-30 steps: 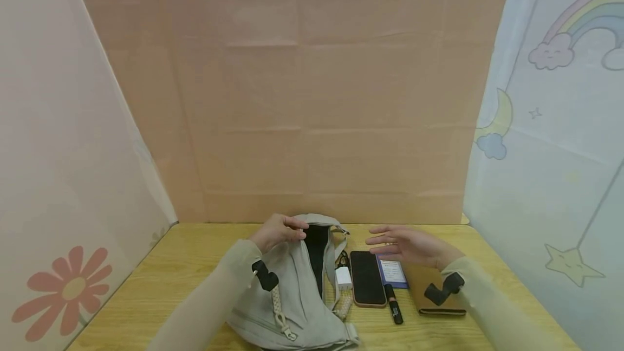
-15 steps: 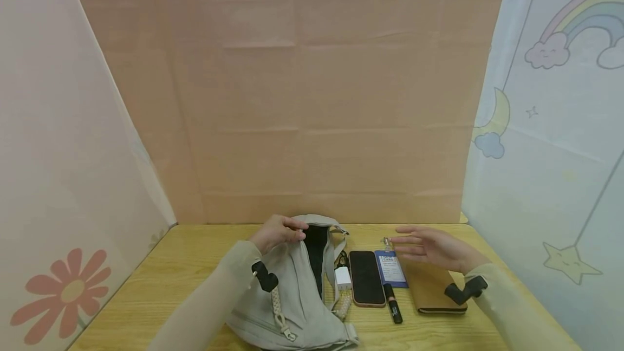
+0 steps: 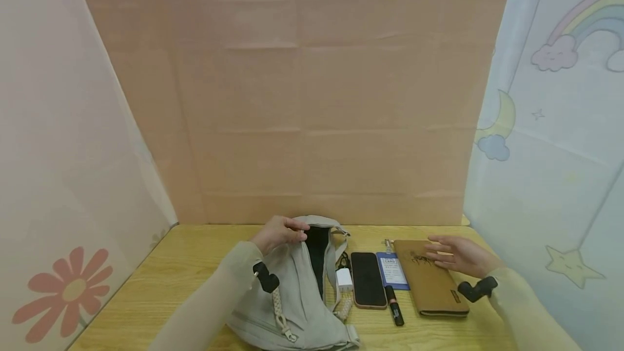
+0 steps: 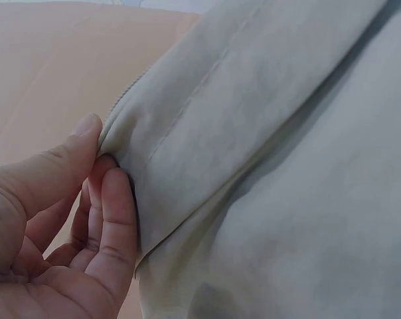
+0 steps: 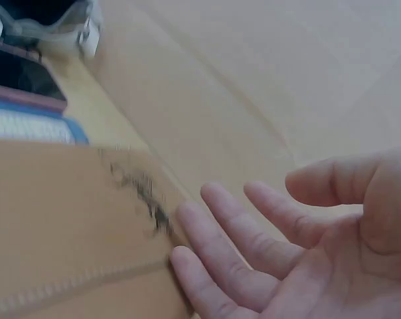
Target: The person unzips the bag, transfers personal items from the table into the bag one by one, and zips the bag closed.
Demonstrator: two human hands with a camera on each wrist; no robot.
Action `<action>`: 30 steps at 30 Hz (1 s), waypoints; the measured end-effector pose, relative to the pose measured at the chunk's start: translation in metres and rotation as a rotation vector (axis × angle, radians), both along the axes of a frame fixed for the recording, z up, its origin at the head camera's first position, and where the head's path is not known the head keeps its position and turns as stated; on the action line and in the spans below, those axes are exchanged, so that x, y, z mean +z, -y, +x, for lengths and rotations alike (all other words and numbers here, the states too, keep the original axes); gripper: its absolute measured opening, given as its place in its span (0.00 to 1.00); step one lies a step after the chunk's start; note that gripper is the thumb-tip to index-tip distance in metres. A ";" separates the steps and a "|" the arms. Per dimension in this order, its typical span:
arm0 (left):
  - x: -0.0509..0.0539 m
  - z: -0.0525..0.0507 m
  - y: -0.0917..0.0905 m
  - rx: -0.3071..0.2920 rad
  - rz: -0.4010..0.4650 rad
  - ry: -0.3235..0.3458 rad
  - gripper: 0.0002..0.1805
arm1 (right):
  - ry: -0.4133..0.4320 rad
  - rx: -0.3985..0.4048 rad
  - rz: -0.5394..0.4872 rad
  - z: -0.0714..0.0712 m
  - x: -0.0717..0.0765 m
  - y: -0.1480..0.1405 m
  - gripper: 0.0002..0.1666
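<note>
A light grey fabric bag point(image 3: 287, 286) lies on the table with its zipped mouth open, showing a dark inside. My left hand point(image 3: 279, 233) pinches the zipped edge of that mouth between thumb and fingers, as the left wrist view point(image 4: 74, 212) also shows. My right hand point(image 3: 460, 255) is at the upper right side of a brown notebook point(image 3: 429, 280), fingers spread and holding nothing. In the right wrist view the fingertips are close to the notebook's edge; whether they touch it I cannot tell.
Between bag and notebook lie a white charger plug point(image 3: 344, 279) with a black cable, a phone point(image 3: 369, 280), a blue card holder point(image 3: 392, 271) and a dark lipstick-like tube point(image 3: 394, 306). A brown paper-like sheet point(image 3: 312, 123) stands behind the wooden table point(image 3: 185, 270).
My right hand has moved rightward, from above the card holder to the far side of the notebook, uncovering the card holder and the notebook's cover. The left hand stays on the bag.
</note>
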State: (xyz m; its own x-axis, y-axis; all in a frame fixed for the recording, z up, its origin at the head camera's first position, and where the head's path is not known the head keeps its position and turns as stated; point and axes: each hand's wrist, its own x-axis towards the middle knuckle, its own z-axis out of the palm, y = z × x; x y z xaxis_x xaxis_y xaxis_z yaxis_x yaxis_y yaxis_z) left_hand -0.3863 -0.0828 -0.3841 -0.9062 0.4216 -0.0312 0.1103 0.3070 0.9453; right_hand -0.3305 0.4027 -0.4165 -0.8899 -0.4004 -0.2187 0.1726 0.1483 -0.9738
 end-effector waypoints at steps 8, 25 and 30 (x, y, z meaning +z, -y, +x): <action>-0.002 -0.002 -0.003 -0.018 0.003 0.000 0.20 | 0.002 -0.113 0.205 0.009 -0.006 -0.013 0.36; -0.005 -0.004 -0.003 -0.014 0.001 -0.002 0.20 | 0.064 -0.196 0.341 0.008 -0.018 0.004 0.33; -0.005 -0.004 -0.003 -0.019 0.005 -0.007 0.20 | 0.055 -0.182 0.461 0.005 -0.015 0.008 0.41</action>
State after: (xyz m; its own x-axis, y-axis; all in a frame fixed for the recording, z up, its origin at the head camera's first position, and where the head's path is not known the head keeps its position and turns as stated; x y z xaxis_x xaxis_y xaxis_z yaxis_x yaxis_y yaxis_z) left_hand -0.3903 -0.0793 -0.3889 -0.8984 0.4386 -0.0225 0.1226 0.2997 0.9461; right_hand -0.3255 0.3951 -0.4317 -0.9183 -0.0903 -0.3853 0.2853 0.5238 -0.8027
